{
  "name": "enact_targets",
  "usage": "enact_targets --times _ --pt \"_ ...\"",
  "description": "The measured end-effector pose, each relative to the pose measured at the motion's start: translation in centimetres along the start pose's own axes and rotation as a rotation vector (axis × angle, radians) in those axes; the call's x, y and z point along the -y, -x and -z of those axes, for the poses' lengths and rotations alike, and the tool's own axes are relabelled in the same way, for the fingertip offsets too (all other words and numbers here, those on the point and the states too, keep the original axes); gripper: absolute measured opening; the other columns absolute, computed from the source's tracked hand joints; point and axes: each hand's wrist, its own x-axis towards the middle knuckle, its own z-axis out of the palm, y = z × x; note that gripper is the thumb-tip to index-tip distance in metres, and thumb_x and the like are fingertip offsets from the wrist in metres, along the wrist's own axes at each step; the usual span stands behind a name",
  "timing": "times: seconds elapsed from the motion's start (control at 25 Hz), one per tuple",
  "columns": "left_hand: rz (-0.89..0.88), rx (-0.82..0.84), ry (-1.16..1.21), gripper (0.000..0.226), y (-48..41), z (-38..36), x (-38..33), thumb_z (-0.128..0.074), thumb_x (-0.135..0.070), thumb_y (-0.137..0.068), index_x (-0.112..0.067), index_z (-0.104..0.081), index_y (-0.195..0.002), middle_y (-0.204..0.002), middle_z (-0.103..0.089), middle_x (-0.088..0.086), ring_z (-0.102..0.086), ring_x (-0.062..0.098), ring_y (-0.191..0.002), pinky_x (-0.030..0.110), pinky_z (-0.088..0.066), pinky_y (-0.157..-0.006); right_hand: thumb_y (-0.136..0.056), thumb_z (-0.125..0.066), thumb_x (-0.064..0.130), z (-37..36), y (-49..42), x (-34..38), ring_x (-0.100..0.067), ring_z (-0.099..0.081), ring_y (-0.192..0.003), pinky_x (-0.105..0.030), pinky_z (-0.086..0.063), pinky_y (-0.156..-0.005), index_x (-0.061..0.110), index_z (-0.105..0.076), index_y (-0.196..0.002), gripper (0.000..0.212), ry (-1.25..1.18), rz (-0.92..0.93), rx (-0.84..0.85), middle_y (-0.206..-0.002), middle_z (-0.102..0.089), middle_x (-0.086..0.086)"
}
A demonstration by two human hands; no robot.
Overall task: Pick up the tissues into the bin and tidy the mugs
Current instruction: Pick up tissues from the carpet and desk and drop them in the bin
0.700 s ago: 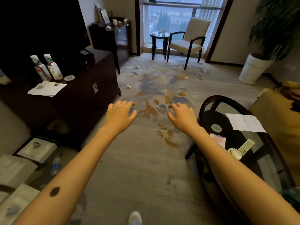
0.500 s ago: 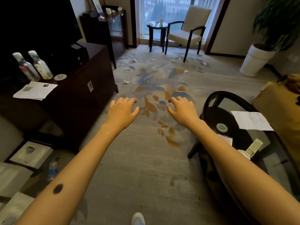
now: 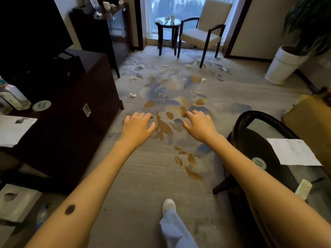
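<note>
Hands: left (image 3: 137, 128), right (image 3: 200, 127), loosely curled, holding nothing.

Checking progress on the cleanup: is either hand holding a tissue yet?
No, the left hand and right hand hover empty; crumpled tissues lie on the carpet.

Cool daylight enters through the window (image 3: 157, 8) at the far end, which is washed out to white-blue. The room itself is dim: the carpet (image 3: 143, 176) is evenly grey, and the television (image 3: 26, 33) and cabinet (image 3: 62, 131) go nearly black (little detail survives there). The glass tabletop (image 3: 263, 124) holds a pale reflection. The tissues (image 3: 132, 94) read as soft specks. Lines bow at the edges; the left margin smears.
</note>
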Motion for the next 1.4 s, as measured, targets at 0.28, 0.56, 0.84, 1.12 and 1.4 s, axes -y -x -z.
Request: enact_targets --times 0.28,0.56,0.84,1.12,1.4 --pt "0.064 -0.029 0.006 0.031 -16.5 -2.6 4.8 -0.044 -0.031 -0.092 -0.014 -0.053 -0.117 -0.108 -0.064 0.007 -0.052 0.027 -0.106 0.040 -0.036 -0.090 -0.094 -0.040 0.031 -0.7 -18.6 -2.6 -0.034 -0.049 -0.112 -0.041 -0.037 -0.090 0.014 -0.052 -0.122 0.035 -0.004 0.060 0.016 -0.124 -0.056 -0.013" --pt "0.120 0.008 -0.001 0.031 -31.6 -4.6 12.5 -0.044 -0.031 -0.092 -0.014 -0.054 -0.116 -0.107 -0.064 0.007 -0.052 0.028 -0.106 0.042 -0.036 -0.090 -0.094 -0.039 0.031 -3.8 -36.4 -3.2 -0.032 -0.051 -0.111 -0.041 -0.039 -0.092 0.015 -0.052 -0.121 0.034 -0.014 0.097 0.061 -0.123 -0.057 -0.012" --pt "0.127 0.042 0.042 0.029 -49.7 -6.5 22.8 -0.044 -0.031 -0.091 -0.014 -0.055 -0.113 -0.104 -0.065 0.005 -0.056 0.024 -0.099 0.042 -0.040 -0.088 -0.094 -0.040 0.030 -5.8 -55.7 -2.6 -0.033 -0.050 -0.111 -0.042 -0.038 -0.091 0.015 -0.052 -0.122 0.034 -0.034 0.092 0.092 -0.122 -0.057 -0.013" --pt "0.157 0.071 0.053 0.030 -65.5 -8.7 29.9 -0.043 -0.030 -0.092 -0.014 -0.056 -0.113 -0.105 -0.066 0.007 -0.055 0.026 -0.102 0.044 -0.038 -0.090 -0.095 -0.039 0.030 -7.1 -72.6 -3.2 -0.033 -0.048 -0.117 -0.042 -0.038 -0.094 0.014 -0.050 -0.126 0.036 -0.020 0.098 0.158 -0.126 -0.055 -0.013" --pt "0.283 0.077 0.021 0.028 -82.5 -11.8 36.5 -0.043 -0.028 -0.092 -0.014 -0.055 -0.114 -0.105 -0.065 0.008 -0.054 0.026 -0.102 0.041 -0.039 -0.087 -0.096 -0.039 0.031 -9.6 -92.5 -6.0 -0.033 -0.047 -0.118 -0.042 -0.038 -0.095 0.015 -0.049 -0.126 0.036 -0.006 0.187 0.237 -0.127 -0.054 -0.013"
